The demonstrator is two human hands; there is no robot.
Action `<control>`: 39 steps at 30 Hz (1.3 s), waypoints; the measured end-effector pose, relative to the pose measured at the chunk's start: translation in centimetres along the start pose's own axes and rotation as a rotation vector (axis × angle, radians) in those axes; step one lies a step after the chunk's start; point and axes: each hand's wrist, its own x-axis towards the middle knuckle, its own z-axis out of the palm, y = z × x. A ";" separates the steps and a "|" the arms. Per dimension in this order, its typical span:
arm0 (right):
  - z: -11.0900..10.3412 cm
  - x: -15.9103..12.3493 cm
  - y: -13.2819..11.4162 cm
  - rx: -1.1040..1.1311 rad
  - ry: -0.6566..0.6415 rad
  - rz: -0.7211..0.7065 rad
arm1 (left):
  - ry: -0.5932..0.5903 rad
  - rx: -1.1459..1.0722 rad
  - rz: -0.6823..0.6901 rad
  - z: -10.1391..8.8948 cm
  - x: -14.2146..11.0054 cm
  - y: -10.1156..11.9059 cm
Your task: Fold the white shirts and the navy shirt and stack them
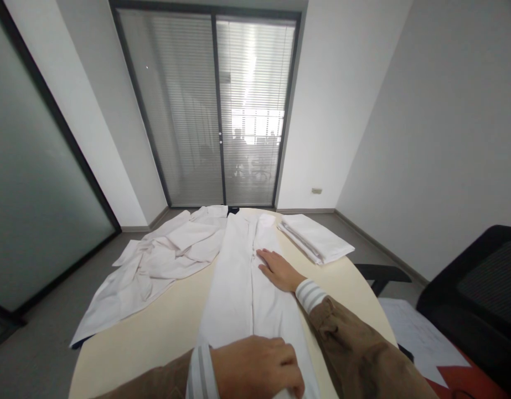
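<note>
A long white coat (232,277) lies lengthwise down the middle of the round table, its sides folded in toward a centre seam. My right hand (280,270) rests flat on its upper part, fingers stretched out and touching the cloth near the seam. Close to me, at the bottom of the view, my left hand (257,366) is curled over the coat's near end. White cloth shows under its fingers, though the fingertips are partly cut off by the frame.
A rumpled white garment (168,260) spreads over the table's left side and hangs past the edge. At the far right sits a folded white garment (315,238). A black chair (479,288) stands to the right, beside papers (417,332) and something red (466,377).
</note>
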 end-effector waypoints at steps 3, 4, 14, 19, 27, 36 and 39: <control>0.0 0.5 0.7 -0.004 -0.005 -0.018 | -0.127 0.001 0.118 1.8 0.0 -0.5; 0.0 0.6 0.9 -0.003 -0.003 -0.022 | -0.144 0.004 0.131 2.5 0.0 -0.7; 0.1 0.7 1.1 -0.003 0.021 -0.026 | -0.134 0.009 0.073 3.9 -0.4 -0.5; -0.1 0.6 0.9 -0.013 0.007 -0.023 | -0.229 -0.080 0.027 4.1 -0.5 -0.7; -0.8 0.2 0.1 -0.054 -0.052 -0.024 | -0.336 -0.111 -0.089 6.0 -0.4 -0.9; -0.6 0.1 -0.1 -0.118 -0.110 -0.017 | 0.096 -0.073 -0.056 0.9 0.4 -0.3; -0.5 0.1 -0.1 -0.125 -0.112 -0.019 | 0.101 0.135 -0.139 1.4 -0.2 0.0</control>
